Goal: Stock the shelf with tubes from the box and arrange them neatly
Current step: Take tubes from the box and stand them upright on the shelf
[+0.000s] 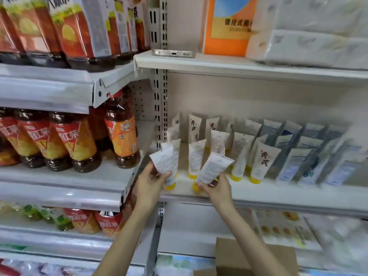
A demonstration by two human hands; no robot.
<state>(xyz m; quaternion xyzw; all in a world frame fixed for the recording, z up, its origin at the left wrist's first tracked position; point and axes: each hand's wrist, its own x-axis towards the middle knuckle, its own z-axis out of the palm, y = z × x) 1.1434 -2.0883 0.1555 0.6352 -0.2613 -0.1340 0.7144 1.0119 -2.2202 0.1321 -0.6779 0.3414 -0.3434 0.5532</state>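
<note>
My left hand (152, 181) grips a white tube with a yellow cap (164, 165), cap down, at the left front of the white shelf (278, 193). A second white tube (214, 168) tilts to the right in the grip of my right hand (216, 189), its yellow cap just above the shelf's front edge. Behind them several white tubes with yellow caps (260, 164) stand cap down in rows. The cardboard box (253, 257) sits low at the bottom, right of my right forearm.
Blue-and-white tubes (298, 166) fill the shelf's right side. Bottles of red tea (77, 144) crowd the neighbouring shelf on the left. A phone (173, 53), an orange carton (229, 24) and wrapped tissue packs (318, 30) lie on the shelf above.
</note>
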